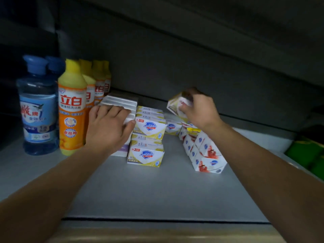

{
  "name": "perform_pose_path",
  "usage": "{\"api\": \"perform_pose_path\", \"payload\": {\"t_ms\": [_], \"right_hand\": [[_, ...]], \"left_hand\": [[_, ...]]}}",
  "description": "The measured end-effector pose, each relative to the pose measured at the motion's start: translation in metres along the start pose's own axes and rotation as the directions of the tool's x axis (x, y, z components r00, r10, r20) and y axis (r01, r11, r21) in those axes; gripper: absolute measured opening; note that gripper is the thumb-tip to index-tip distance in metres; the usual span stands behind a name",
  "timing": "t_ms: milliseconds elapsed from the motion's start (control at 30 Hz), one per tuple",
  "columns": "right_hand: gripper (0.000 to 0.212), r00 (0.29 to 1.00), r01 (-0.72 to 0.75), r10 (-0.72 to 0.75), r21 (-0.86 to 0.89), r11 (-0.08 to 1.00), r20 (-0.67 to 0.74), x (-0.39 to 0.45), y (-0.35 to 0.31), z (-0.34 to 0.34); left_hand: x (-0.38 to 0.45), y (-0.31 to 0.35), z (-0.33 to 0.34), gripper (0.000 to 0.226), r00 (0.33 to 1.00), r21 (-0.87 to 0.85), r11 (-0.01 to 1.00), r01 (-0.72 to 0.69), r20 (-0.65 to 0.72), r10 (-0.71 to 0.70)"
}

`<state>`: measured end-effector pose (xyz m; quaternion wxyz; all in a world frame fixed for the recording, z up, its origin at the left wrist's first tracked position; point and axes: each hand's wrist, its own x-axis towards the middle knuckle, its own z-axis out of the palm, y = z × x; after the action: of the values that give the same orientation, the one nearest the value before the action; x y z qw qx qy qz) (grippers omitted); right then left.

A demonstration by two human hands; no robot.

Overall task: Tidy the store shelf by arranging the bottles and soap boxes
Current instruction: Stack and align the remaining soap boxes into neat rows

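Observation:
My left hand (109, 127) rests on a row of white and purple soap boxes (121, 102), fingers laid over their tops and thumb against the side. Beside it stand two stacks of yellow-trimmed soap boxes (149, 127). My right hand (198, 109) grips a yellow-trimmed soap box (175, 105), tilted and lifted above the shelf near the back. Below that hand a slanted row of red-printed soap boxes (206, 155) leans over. At the left stand two blue bottles (37, 109) and a line of orange and yellow bottles (71, 111).
The grey shelf board (140, 188) runs to its front lip near me. The dark underside of the shelf above hangs low over the back. Green packages (306, 155) lie at the far right edge. A yellow-trimmed box (172, 128) lies behind the stacks.

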<state>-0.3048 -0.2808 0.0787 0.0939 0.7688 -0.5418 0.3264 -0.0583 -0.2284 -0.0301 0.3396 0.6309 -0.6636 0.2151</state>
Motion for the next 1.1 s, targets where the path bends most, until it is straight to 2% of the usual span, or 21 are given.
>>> {"api": "perform_pose_path", "payload": {"t_ms": [133, 233, 300, 367, 400, 467, 533, 600, 667, 700, 800, 867, 967, 1100], "right_hand": [[0.043, 0.998, 0.041, -0.045, 0.087, 0.995, 0.045, -0.053, -0.018, -0.017], [0.046, 0.994, 0.009, -0.027, 0.168, 0.986, 0.104, -0.091, -0.029, -0.018], [0.049, 0.985, -0.04, 0.001, 0.228, 0.973, 0.17, -0.113, -0.034, -0.015], [0.055, 0.968, -0.068, -0.008, 0.294, 0.953, 0.252, -0.132, -0.038, -0.01], [0.057, 0.958, -0.076, -0.02, 0.323, 0.943, 0.285, -0.139, -0.04, -0.008], [0.058, 0.943, -0.085, -0.042, 0.362, 0.928, 0.331, -0.152, -0.044, -0.002], [0.057, 0.936, -0.07, -0.077, 0.396, 0.916, 0.344, -0.162, -0.046, 0.003], [0.057, 0.944, -0.04, -0.103, 0.421, 0.906, 0.313, -0.171, -0.046, 0.009], [0.064, 0.96, -0.02, -0.099, 0.42, 0.907, 0.262, -0.178, -0.042, 0.015], [0.07, 0.965, -0.014, -0.092, 0.401, 0.916, 0.245, -0.183, -0.039, 0.019], [0.085, 0.965, -0.035, -0.074, 0.402, 0.915, 0.252, -0.198, -0.03, 0.033], [0.089, 0.963, -0.067, -0.068, 0.472, 0.879, 0.262, -0.207, -0.027, 0.044], [0.085, 0.968, -0.107, -0.037, 0.546, 0.831, 0.247, -0.211, -0.025, 0.051], [0.063, 0.967, -0.192, 0.025, 0.668, 0.719, 0.252, -0.214, -0.019, 0.048]], "left_hand": [[0.002, 0.005, -0.025, 0.054, 0.979, 0.03, 0.999, 0.021, 0.201, -0.027], [-0.013, 0.019, -0.044, 0.045, 0.987, -0.023, 0.998, -0.055, 0.153, 0.058], [-0.033, 0.031, -0.051, 0.04, 0.988, -0.193, 0.973, -0.128, 0.064, 0.142], [-0.057, 0.045, -0.056, 0.03, 0.991, -0.52, 0.852, -0.054, 0.08, 0.111], [-0.067, 0.052, -0.056, 0.02, 0.984, -0.658, 0.752, 0.036, 0.153, 0.087], [-0.082, 0.062, -0.052, 0.011, 0.952, -0.817, 0.542, 0.198, 0.291, 0.091], [-0.091, 0.063, -0.046, 0.006, 0.931, -0.851, 0.457, 0.257, 0.346, 0.119], [-0.098, 0.058, -0.039, 0.01, 0.933, -0.848, 0.457, 0.269, 0.347, 0.094], [-0.103, 0.051, -0.03, 0.023, 0.928, -0.799, 0.5, 0.333, 0.372, -0.023], [-0.106, 0.049, -0.028, 0.027, 0.908, -0.782, 0.474, 0.404, 0.404, -0.107], [-0.104, 0.048, -0.021, 0.026, 0.816, -0.795, 0.211, 0.569, 0.516, -0.259], [-0.103, 0.049, -0.021, 0.027, 0.797, -0.785, 0.178, 0.593, 0.54, -0.272], [-0.104, 0.051, -0.021, 0.03, 0.802, -0.784, 0.191, 0.591, 0.545, -0.245], [-0.103, 0.056, -0.027, 0.025, 0.817, -0.82, 0.115, 0.56, 0.525, -0.239]]}}
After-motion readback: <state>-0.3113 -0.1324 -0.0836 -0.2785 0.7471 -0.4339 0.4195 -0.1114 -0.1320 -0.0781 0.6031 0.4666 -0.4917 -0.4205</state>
